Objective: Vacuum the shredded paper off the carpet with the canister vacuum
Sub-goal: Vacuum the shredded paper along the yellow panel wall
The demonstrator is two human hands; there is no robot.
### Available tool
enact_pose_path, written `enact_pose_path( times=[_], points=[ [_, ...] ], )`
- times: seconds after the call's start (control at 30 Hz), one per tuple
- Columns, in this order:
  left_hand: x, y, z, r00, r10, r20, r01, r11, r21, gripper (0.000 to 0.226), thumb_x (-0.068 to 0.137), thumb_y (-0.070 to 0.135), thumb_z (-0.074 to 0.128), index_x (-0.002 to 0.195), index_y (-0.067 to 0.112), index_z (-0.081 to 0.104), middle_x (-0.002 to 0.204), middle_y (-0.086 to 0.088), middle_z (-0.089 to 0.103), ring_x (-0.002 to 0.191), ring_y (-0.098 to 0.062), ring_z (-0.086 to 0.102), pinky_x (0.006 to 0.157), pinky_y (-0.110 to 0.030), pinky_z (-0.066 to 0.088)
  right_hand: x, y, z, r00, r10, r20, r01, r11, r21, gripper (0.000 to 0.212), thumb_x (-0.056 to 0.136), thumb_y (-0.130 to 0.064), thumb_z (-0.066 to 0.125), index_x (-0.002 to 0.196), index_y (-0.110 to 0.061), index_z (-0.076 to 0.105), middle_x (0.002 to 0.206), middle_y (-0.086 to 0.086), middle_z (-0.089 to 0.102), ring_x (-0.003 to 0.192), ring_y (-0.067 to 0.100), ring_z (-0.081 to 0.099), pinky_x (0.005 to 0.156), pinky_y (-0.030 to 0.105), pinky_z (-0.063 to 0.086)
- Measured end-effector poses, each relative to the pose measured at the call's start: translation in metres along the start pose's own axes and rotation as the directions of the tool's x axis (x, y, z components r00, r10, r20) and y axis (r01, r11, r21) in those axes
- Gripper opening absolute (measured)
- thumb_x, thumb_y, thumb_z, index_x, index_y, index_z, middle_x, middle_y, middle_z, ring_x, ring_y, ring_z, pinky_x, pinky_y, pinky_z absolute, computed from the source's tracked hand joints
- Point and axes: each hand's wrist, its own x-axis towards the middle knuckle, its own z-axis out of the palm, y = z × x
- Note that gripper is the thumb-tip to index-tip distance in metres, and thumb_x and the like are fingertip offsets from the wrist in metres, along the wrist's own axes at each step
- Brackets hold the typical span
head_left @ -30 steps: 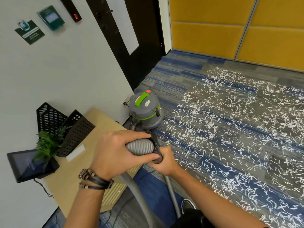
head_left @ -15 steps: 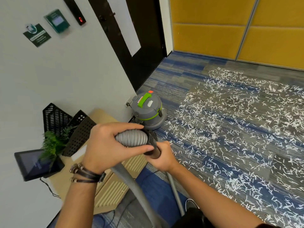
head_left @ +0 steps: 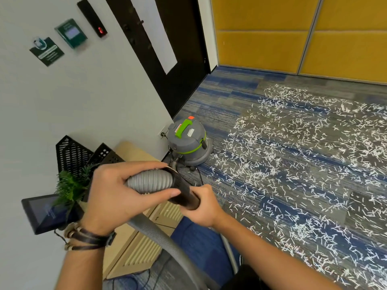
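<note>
One canister vacuum [head_left: 187,141], one hose [head_left: 150,181], two hands, one tablet [head_left: 45,212], one plant [head_left: 72,185], countless paper shreds [head_left: 293,155].

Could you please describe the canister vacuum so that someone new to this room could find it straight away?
Find the black door in the white wall; the canister vacuum stands on the carpet at its foot, beside the wooden cabinet. It is a squat grey drum, alone in having a bright green handle and band.

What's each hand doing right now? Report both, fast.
Left hand: closed around the grey ribbed hose.
Right hand: closed around the black tube at the hose's end.
</note>
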Motion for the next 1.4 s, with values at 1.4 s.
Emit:
enact_pose_path(
  times=[1.4],
  points=[
    [0.02, -0.004, 0.047, 0.995, -0.058, 0.077, 0.06, 0.998, -0.02, 0.055, 0.067, 0.069, 0.086, 0.107, 0.03, 0.083, 0.099, 0.019, 0.079, 0.09, 0.003, 0.074, 0.079, -0.035, 0.063, 0.014, 0.024, -0.037, 1.0, 0.001, 0.001, -0.001, 1.0, -0.01, 0.033, 0.073, -0.017, 0.07, 0.064, -0.036, 0.045, 0.053, -0.003, 0.042, 0.05, 0.007, 0.034, 0.049, 0.027, 0.028]
  ],
)
